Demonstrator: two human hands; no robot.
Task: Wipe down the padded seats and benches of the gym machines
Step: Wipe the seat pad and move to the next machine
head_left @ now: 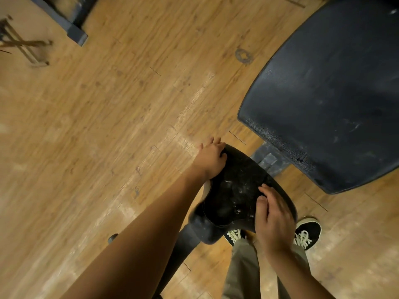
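My left hand (210, 157) is curled over the far rim of the small black seat pad (233, 195) and grips it, with the thumb on its dusty top. My right hand (274, 221) lies over the pad's near right edge with the fingers bent; I cannot tell whether it grips. The larger bench pad (323, 93) stands just beyond, above the wooden floor (108, 126).
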